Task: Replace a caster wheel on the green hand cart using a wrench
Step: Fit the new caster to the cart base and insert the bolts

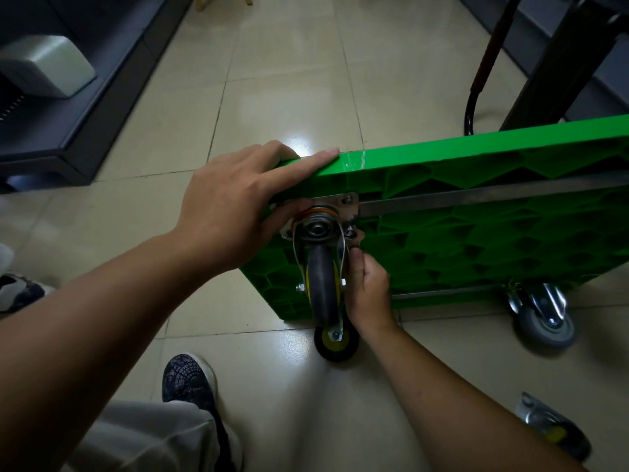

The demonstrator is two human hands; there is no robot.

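The green hand cart (476, 212) stands on its long edge on the tiled floor, ribbed underside facing me. A caster wheel (321, 267) with a grey tyre and yellow hub sits on its metal plate at the cart's near upper corner. My left hand (235, 206) grips that corner, fingers over the top edge and thumb against the caster plate. My right hand (366, 287) is curled beside the caster's fork, fingertips pinching at a bolt (350, 233) on the plate. No wrench is visible.
A second yellow-hub caster (337, 342) touches the floor at the cart's lower corner; a grey caster (548, 321) sits further right. A loose caster (551, 430) lies on the floor at the lower right. My shoe (189, 379) is below; dark shelving stands left, the cart handle (483, 63) behind.
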